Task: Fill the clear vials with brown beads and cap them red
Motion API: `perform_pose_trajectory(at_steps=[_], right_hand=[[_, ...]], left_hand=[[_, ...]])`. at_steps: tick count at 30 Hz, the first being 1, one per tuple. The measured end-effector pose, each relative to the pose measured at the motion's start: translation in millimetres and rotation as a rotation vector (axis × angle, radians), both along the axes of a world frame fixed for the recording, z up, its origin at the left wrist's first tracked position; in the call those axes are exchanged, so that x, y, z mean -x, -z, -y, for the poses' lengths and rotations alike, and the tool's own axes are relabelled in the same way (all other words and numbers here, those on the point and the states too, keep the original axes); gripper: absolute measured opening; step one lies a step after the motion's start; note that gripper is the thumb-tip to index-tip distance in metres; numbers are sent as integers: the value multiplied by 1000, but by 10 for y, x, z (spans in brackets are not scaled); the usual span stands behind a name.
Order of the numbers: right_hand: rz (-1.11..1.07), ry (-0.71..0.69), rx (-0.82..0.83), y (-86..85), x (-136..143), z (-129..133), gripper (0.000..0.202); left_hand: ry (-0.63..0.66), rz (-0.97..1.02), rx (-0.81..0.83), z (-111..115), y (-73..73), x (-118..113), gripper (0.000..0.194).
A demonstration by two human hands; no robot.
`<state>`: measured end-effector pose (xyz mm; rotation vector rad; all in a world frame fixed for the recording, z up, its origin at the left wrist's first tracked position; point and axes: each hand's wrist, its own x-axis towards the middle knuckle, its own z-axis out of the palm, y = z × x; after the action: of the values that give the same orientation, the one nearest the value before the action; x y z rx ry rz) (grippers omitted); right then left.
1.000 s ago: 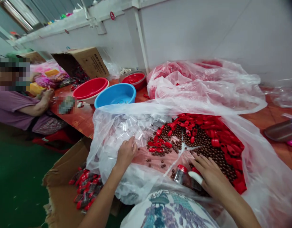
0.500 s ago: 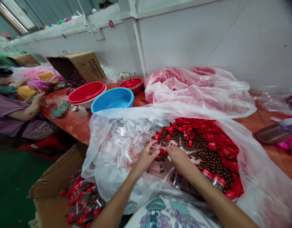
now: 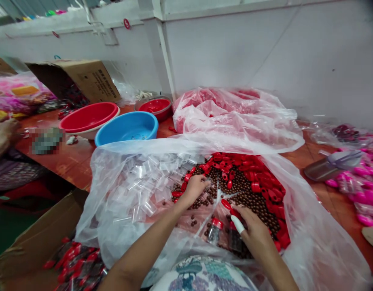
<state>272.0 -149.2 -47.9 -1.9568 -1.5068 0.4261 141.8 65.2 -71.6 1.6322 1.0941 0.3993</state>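
Brown beads (image 3: 244, 197) lie in an open plastic bag (image 3: 113, 238), between clear plastic containers (image 3: 144, 173) on the left and red plastic parts (image 3: 265, 173) on the right. Over the beads, my left hand (image 3: 195, 188) has its fingers closed around a small clear piece. Nearer to me on the right, my right hand (image 3: 250, 224) grips a red plastic part (image 3: 227, 205) between thumb and fingers; one digit has a white covering. Below it, a clear container with a red cap (image 3: 215, 231) lies near the bag's front edge.
A blue basin (image 3: 127, 127) and a red basin (image 3: 89, 117) stand behind left. A cardboard box (image 3: 37, 238) holds capped containers at lower left. Another bag (image 3: 235, 109) lies behind; a scoop (image 3: 329, 163) is at right. A person's hand (image 3: 3, 137) shows far left.
My hands have moved apart: the left is over the beads, the right has come nearer and to the right with the red part. The view has shifted right.
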Motion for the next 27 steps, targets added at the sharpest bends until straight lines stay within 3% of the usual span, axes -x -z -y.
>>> perform_pose_trajectory(at_steps=[7,15,21,27], right_hand=[[-99,45,-59,42,42,95,45],[-187,80,-92,61,74,78,47],[-155,67,-119,63,97,111,47],[-166,102,-155,38,82,118,45]], left_hand=[[-74,82,-32,-15,85,-304,27],[-159,215,103,-20,222,-363,33],[-197,336,240,-1,186,-467,28],[-217,481,391,0,177,-419,27]])
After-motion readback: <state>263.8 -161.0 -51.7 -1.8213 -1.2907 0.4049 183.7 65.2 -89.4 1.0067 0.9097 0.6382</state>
